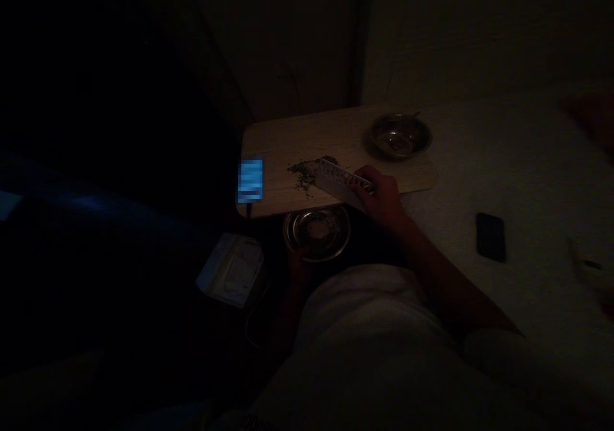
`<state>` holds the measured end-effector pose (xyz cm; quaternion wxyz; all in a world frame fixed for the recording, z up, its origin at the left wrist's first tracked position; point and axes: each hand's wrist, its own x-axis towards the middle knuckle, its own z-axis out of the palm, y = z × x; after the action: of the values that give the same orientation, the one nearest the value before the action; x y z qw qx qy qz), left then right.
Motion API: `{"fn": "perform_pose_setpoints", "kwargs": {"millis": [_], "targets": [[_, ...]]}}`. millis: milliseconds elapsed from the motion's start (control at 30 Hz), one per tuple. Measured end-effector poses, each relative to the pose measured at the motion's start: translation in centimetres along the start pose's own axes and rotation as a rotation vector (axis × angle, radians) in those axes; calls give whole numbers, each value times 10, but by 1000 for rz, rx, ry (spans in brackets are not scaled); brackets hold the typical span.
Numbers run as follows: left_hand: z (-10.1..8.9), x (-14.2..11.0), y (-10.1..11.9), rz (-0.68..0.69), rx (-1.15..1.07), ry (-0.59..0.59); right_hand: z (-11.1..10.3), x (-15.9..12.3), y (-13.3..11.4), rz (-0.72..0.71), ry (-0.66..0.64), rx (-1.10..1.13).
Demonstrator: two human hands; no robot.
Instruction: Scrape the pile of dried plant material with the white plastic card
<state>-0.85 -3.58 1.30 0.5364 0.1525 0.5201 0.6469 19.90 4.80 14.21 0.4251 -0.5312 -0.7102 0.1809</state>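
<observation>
The scene is very dark. My right hand (378,194) grips a pale flat scraper-like tool (336,178) with a row of dark slots along its upper edge; its exact kind is unclear. The tool rests at a heap of chopped green herbs (303,172) on a light wooden board (273,140). Below the board's near edge, my left hand (300,261) holds a round metal bowl (339,249) by its rim. Something pale lies in the bowl's bottom. Most of my left fingers are hidden in shadow.
Another metal bowl (401,138) stands on the board's far right, with a thin handle showing at its rim. A dark phone (490,236) lies on the pale surface to the right. A lit screen (250,180) glows at the board's left edge. A pale container (233,270) sits lower left.
</observation>
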Motion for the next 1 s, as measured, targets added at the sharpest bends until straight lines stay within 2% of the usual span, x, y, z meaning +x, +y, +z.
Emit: {"fn": "perform_pose_setpoints", "kwargs": {"millis": [333, 533, 800, 1000], "targets": [[-4, 7, -11, -3, -42, 17, -3, -2, -2, -30, -114, 29], [-13, 16, -22, -56, -43, 42, -5, -3, 0, -53, -117, 63], [-8, 12, -17, 4, -63, 27, -4, -3, -2, -51, -123, 37], [-6, 10, -15, -16, -43, 9, -3, -1, 0, -56, -97, 26]]}}
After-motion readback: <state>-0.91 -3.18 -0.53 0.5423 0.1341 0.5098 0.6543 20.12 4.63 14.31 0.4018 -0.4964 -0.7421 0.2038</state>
